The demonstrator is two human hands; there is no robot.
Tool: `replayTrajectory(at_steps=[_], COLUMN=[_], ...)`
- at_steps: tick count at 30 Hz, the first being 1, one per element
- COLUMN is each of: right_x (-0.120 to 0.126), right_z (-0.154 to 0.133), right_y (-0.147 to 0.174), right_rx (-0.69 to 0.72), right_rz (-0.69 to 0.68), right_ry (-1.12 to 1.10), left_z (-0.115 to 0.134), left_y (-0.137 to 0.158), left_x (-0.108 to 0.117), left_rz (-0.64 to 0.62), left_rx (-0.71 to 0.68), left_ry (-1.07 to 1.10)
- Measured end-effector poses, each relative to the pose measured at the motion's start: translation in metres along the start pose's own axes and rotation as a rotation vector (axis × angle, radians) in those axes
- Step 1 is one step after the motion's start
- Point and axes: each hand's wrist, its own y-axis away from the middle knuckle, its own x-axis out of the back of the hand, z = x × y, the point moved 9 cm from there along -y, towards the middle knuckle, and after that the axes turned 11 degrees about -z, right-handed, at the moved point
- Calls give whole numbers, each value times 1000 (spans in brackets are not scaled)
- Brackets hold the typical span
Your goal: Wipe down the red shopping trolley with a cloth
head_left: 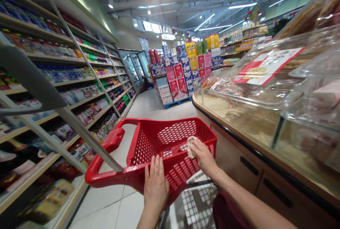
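A red plastic shopping cart basket (177,183) with perforated walls stands in front of me, and nothing shows inside it. My left hand (155,183) lies flat against the rim of its near side, fingers stretched out, holding nothing. Over the same side, further right, my right hand (202,154) presses a crumpled whitish cloth (191,147) to the rim. Its fingers curl around the cloth. A grey metal bar (90,137) with a dark grey handle (32,76) rises from the cart's left end.
Shelves (71,76) packed with drinks line the left. To the right, a wooden counter (233,144) with a black edge holds clear plastic food packages (247,90). Stacked cartons (177,80) stand on a blue pallet (177,102) ahead. Far down the aisle, a person (147,83) is low near the floor.
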Motion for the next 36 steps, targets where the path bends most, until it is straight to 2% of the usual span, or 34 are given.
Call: replayTrajectory(at_steps=[4, 6, 9, 11, 13, 20, 26, 28, 33, 34, 36], right_x=[2, 6, 15, 24, 30, 13, 17, 14, -4, -4, 2], right_z=[-1, 6, 38, 67, 85, 51, 98, 91, 14, 11, 33], right_y=[-7, -10, -11, -10, -10, -21, -2, 2, -3, -6, -13], right_rx=[-111, -91, -107, -191, -256, -169, -327, -291, 46, 58, -41], right_rz=[-8, 16, 53, 85, 104, 74, 200, 198, 74, 46, 20], right_ry=[-50, -82, -137, -149, -143, -201, -203, -187, -174, -158, -99], left_z=[-2, -3, -4, -4, -6, -7, -6, -6, -6, -6, -8], left_y=[-2, -3, -3, -2, 0, 1, 2, 1, -1, -1, 0], left_x=[1, 1, -1, -2, -3, -1, -1, -1, 2, 3, 3], left_rz=[16, 21, 10, 6, 11, 54, 38, 32, 32, 33, 31], left_rx=[5, 17, 18, 26, 50, 65, 57, 76, 90, 87, 77], left_ry=[-1, 5, 28, 54, 85, 105, 89, 87, 89, 90, 96])
